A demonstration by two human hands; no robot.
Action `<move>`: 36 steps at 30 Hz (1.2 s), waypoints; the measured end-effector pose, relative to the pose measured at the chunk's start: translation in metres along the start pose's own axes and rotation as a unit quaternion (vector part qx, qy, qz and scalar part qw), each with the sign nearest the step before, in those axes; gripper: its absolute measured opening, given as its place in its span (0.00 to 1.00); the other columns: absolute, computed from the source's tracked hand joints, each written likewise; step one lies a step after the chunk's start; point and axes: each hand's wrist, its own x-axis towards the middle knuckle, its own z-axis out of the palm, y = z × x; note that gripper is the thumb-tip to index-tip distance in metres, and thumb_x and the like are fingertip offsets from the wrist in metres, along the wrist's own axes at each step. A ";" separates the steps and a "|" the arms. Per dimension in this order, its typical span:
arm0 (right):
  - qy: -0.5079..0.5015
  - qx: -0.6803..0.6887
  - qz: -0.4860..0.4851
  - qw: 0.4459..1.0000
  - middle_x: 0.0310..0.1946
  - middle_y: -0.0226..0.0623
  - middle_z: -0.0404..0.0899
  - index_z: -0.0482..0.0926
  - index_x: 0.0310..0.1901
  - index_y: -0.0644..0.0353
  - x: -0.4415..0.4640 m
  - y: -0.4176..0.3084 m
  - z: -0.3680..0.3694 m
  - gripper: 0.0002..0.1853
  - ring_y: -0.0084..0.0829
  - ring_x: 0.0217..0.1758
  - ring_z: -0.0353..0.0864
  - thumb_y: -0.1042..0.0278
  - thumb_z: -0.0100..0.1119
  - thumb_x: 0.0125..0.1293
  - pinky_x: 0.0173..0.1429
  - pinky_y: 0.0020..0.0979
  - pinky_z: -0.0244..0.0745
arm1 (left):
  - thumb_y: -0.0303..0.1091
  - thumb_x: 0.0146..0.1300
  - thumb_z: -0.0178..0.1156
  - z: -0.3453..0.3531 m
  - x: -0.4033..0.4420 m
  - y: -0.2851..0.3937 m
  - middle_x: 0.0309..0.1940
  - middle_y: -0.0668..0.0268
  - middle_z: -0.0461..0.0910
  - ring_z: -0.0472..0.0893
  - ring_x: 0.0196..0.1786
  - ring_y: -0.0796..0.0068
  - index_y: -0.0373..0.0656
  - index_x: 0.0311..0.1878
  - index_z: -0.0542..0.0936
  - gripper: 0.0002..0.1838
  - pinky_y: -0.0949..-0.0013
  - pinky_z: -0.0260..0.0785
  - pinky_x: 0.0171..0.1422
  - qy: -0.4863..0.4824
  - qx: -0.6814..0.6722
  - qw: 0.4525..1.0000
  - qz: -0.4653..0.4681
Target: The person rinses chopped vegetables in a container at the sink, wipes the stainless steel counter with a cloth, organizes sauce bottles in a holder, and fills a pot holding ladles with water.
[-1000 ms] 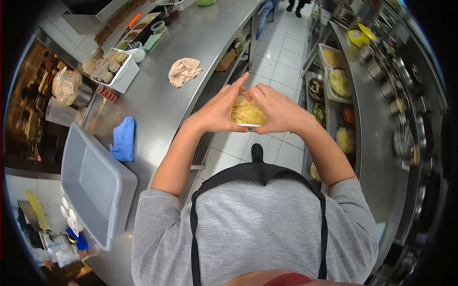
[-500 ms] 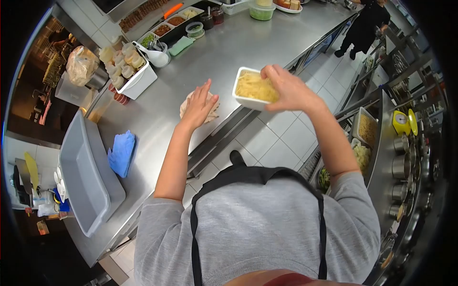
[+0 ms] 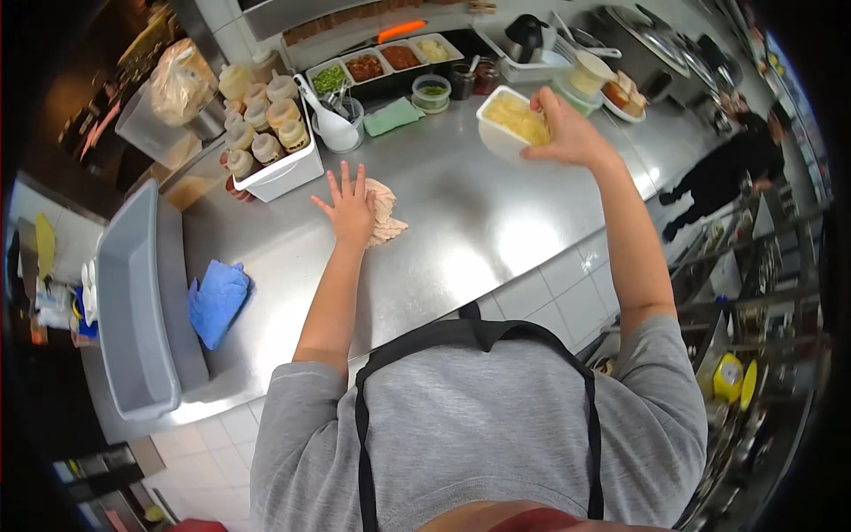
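My right hand [image 3: 572, 133] grips a white rectangular tub [image 3: 508, 147] by its right rim, thumb and fingers on either side of the wall. Shredded yellow food that looks like grated cheese [image 3: 519, 120] fills the tub, which is held tilted above the steel counter. My left hand [image 3: 353, 213] lies with fingers spread at the left edge of a crumpled beige cloth [image 3: 386, 213] on the counter, partly covering it; nothing is gripped in it.
The steel counter [image 3: 443, 266] carries a white bin of squeeze bottles [image 3: 288, 173], a white ladle [image 3: 332, 124], a green cloth [image 3: 393, 116], a topping tray [image 3: 365, 69], a blue cloth [image 3: 218, 301] and a grey tub [image 3: 142, 310]. A person in black [image 3: 736, 168] stands at right.
The view has turned and my body is nearer the counter. My right hand has carried the tub from beside the counter's edge to over it. My left hand's fingers are spread wider by the cloth.
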 end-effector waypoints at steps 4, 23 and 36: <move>0.013 -0.002 -0.025 1.000 0.44 0.50 0.72 0.63 0.49 0.57 0.083 0.041 -0.002 0.40 0.48 0.48 0.74 0.52 0.73 0.35 0.52 0.38 0.70 | 0.49 0.67 0.48 -0.002 -0.003 0.000 0.74 0.65 0.47 0.44 0.75 0.54 0.58 0.71 0.58 0.30 0.26 0.27 0.67 0.019 0.018 0.998 -0.060; -0.004 -0.070 0.112 0.991 0.52 0.61 0.72 0.59 0.61 0.66 0.338 0.145 0.053 0.51 0.53 0.58 0.72 0.44 0.70 0.37 0.60 0.41 0.69 | 0.50 0.63 0.51 -0.008 0.008 0.006 0.71 0.63 0.53 0.49 0.74 0.57 0.55 0.69 0.62 0.31 0.29 0.29 0.69 -0.011 0.043 0.985 -0.167; 0.000 -0.098 0.192 0.976 0.55 0.62 0.69 0.45 0.68 0.67 0.371 0.172 0.128 0.60 0.53 0.62 0.68 0.37 0.64 0.42 0.63 0.41 0.67 | 0.49 0.62 0.52 -0.011 0.009 0.010 0.69 0.63 0.57 0.56 0.71 0.59 0.55 0.68 0.63 0.30 0.33 0.30 0.71 -0.021 0.037 0.982 -0.184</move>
